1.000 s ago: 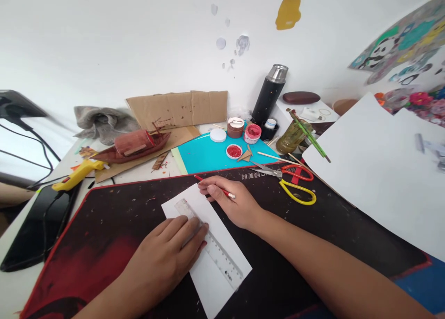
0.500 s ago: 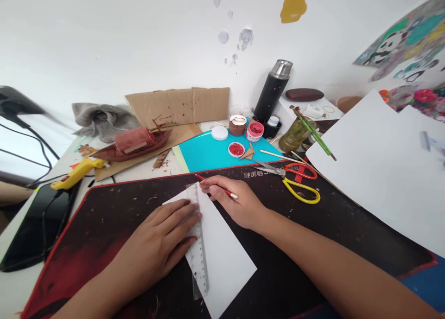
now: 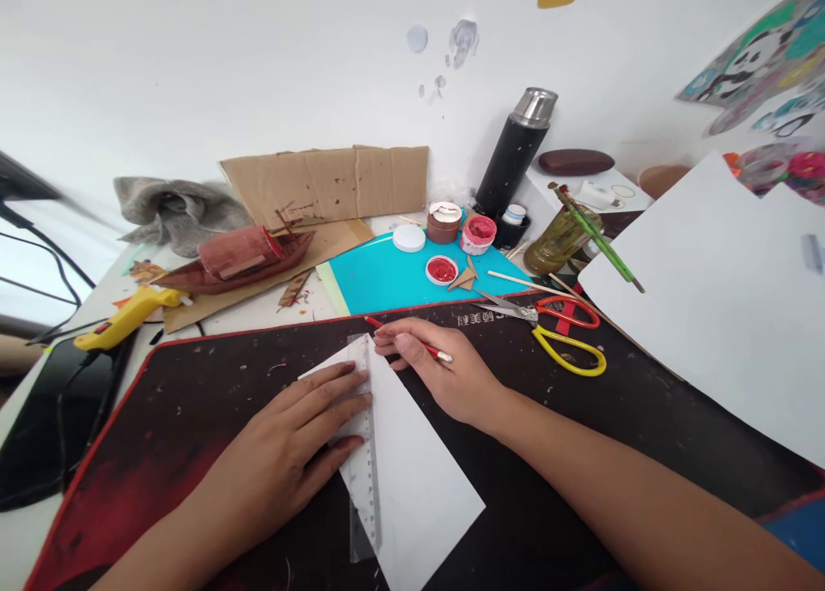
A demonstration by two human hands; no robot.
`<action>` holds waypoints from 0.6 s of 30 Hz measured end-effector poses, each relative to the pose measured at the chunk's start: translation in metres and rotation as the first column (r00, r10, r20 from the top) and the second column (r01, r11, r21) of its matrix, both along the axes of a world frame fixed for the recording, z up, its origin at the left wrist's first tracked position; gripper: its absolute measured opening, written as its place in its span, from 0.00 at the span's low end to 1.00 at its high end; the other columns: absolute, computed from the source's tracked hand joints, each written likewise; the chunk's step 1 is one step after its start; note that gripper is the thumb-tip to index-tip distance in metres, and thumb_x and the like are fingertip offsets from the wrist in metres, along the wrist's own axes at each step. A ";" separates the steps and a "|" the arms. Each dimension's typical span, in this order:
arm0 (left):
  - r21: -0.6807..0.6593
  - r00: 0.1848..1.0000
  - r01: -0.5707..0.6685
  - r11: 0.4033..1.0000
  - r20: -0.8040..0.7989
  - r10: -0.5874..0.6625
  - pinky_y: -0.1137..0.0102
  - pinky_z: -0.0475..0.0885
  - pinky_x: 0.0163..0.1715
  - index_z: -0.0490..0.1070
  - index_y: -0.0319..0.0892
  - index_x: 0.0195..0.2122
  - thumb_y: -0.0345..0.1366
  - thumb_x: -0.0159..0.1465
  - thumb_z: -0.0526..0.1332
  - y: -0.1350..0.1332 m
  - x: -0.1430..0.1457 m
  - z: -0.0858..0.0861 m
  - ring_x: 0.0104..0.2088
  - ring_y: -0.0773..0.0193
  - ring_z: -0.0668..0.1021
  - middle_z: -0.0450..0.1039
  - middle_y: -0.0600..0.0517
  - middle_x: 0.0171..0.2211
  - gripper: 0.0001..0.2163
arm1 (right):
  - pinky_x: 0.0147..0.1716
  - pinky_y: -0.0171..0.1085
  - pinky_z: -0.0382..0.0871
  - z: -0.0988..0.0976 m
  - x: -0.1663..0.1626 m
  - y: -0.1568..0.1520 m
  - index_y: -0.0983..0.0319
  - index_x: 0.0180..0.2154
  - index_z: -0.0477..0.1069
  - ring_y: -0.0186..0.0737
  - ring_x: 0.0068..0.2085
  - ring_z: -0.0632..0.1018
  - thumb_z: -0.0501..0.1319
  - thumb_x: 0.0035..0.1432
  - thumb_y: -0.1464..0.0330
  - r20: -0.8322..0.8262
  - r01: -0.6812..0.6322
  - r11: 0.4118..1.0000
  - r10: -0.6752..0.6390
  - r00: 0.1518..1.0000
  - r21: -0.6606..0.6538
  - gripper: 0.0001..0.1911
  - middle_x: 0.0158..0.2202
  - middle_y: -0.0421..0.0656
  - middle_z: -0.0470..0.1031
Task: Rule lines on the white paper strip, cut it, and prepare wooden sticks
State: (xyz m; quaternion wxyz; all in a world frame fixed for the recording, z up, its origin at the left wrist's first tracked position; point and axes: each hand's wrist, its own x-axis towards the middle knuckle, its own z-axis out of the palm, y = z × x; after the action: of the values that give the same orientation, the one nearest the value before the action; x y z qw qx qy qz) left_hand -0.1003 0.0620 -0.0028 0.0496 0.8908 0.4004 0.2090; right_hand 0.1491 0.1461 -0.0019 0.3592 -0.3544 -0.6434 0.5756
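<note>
A white paper rectangle lies slanted on the black and red desk mat. A clear plastic ruler runs along the paper's left part, almost straight toward me. My left hand lies flat on the ruler and paper with fingers stretched out, pressing them down. My right hand is closed around a red pencil, whose tip sits near the ruler's far end at the paper's top corner.
Red and yellow scissors lie right of my right hand. Behind the mat are a turquoise sheet with red paint pots, a black flask, a model boat, a yellow glue gun and cardboard. Large white paper covers the right.
The ruler has swung from a diagonal across the paper to nearly straight along its left part, my left hand turning with it. My right hand with the pencil stayed near the top corner.
</note>
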 end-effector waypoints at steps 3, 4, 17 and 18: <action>-0.005 1.000 -0.018 1.000 0.009 0.018 0.54 0.77 0.65 0.76 0.44 0.62 0.40 0.77 0.61 0.001 0.000 0.001 0.69 0.51 0.75 0.76 0.45 0.67 0.16 | 0.47 0.44 0.83 0.000 0.000 0.000 0.57 0.53 0.80 0.48 0.52 0.85 0.57 0.76 0.48 -0.002 -0.001 1.000 0.001 1.000 -0.007 0.23 0.53 0.48 0.84; -0.010 1.000 -0.019 1.000 0.010 0.019 0.54 0.77 0.65 0.76 0.44 0.63 0.40 0.76 0.61 0.001 0.000 0.001 0.69 0.50 0.75 0.76 0.45 0.66 0.16 | 0.47 0.44 0.83 0.000 0.000 0.000 0.57 0.53 0.80 0.48 0.52 0.85 0.57 0.76 0.48 -0.005 -0.001 1.000 0.001 1.000 -0.011 0.23 0.53 0.48 0.84; -0.019 1.000 -0.011 1.000 0.019 0.011 0.55 0.77 0.64 0.75 0.45 0.64 0.41 0.77 0.60 0.002 -0.001 0.001 0.68 0.52 0.76 0.77 0.47 0.65 0.17 | 0.48 0.45 0.83 0.004 0.000 0.000 0.56 0.53 0.80 0.50 0.54 0.84 0.58 0.76 0.48 -0.013 -0.001 0.999 0.000 1.000 -0.040 0.23 0.53 0.47 0.84; -0.017 1.000 -0.009 1.000 0.020 0.009 0.55 0.77 0.64 0.75 0.45 0.64 0.41 0.77 0.60 0.002 -0.001 0.001 0.67 0.51 0.76 0.77 0.46 0.65 0.17 | 0.48 0.45 0.83 0.005 0.000 0.000 0.56 0.53 0.80 0.50 0.54 0.84 0.58 0.76 0.48 -0.011 -0.001 0.999 0.001 1.000 -0.042 0.23 0.53 0.47 0.84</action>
State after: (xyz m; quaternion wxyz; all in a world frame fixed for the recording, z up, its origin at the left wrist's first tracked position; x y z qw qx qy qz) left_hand -0.1013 0.0644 -0.0017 0.0604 0.8863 0.4057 0.2149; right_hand 0.1493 0.1464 0.0027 0.3550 -0.3583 -0.6294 0.5912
